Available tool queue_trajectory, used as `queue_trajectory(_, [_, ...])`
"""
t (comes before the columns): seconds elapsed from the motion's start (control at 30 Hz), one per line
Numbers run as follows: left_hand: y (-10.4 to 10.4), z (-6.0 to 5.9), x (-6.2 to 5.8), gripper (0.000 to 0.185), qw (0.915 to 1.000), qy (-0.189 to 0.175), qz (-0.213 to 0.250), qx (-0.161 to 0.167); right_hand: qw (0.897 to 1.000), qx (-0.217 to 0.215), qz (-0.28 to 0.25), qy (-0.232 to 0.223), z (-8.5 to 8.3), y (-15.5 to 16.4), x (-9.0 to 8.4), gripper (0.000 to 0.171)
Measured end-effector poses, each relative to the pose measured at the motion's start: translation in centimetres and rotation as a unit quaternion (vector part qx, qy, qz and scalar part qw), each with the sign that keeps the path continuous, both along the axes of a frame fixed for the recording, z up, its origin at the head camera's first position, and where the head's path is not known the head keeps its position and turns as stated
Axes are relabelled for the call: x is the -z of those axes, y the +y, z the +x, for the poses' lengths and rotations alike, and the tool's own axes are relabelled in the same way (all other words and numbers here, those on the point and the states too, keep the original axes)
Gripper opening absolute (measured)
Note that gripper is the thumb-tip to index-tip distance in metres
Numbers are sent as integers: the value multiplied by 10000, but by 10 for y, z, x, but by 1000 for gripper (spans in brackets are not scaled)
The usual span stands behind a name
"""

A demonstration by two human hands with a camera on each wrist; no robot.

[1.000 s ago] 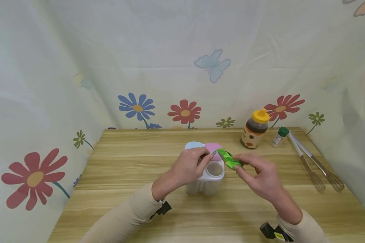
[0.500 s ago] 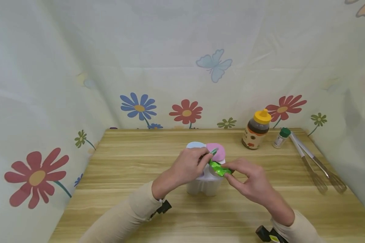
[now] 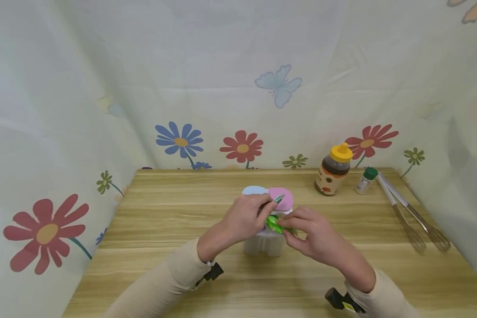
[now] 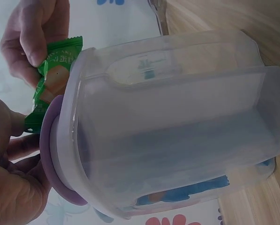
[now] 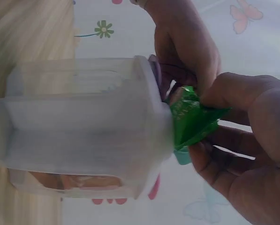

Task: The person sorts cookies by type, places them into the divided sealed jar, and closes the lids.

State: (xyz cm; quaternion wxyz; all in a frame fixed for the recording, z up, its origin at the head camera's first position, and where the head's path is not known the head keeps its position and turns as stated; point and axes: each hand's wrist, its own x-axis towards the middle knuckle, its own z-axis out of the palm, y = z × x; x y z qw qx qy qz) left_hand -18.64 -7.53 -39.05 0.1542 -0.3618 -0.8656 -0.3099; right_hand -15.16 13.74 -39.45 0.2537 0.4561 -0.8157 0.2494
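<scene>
A translucent storage box with several compartments point(image 3: 262, 245) stands on the table. Over its front right opening my right hand point(image 3: 314, 234) pinches a green snack packet point(image 3: 274, 224), its lower end at the rim. In the right wrist view the same packet point(image 5: 191, 119) lies between my thumb and fingers. My left hand point(image 3: 242, 216) reaches over the box and pinches a thin teal lid point(image 3: 278, 198), seen edge-on; the rest is hidden. Blue point(image 3: 255, 190) and pink lids point(image 3: 284, 197) lie at the back. A purple lid point(image 4: 50, 140) sits beside my left fingers.
At the back right stand a yellow-capped bottle of dark sauce point(image 3: 332, 170) and a green-capped shaker point(image 3: 366, 180). Two whisks point(image 3: 413, 216) lie along the table's right side. Through the box wall a blue packet point(image 4: 186, 190) and a brown item point(image 5: 79, 182) show.
My right hand has carried the green packet left and down, from beside the box to its front opening. My left hand has stayed nearly still, holding the teal lid.
</scene>
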Motion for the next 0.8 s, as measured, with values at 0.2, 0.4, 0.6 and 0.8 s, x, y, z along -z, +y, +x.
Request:
queue_trajectory(0.2, [0, 0, -1, 23, 10000, -64, 44, -58, 9950, 204, 973, -83, 1, -7, -20, 17])
queue_trajectory(0.4, [2, 1, -3, 24, 9998, -127, -56, -114, 9810, 376, 1838, -499, 2, -17, -38, 5])
queue_trajectory(0.6, [4, 1, -3, 26, 9997, -163, -27, -193, 9681, 467, 2351, -727, 0, -27, -50, 18])
queue_trajectory(0.8, [5, 2, -3, 26, 9993, -270, -78, -247, 9642, 425, 2316, -1217, -6, -28, -53, 18])
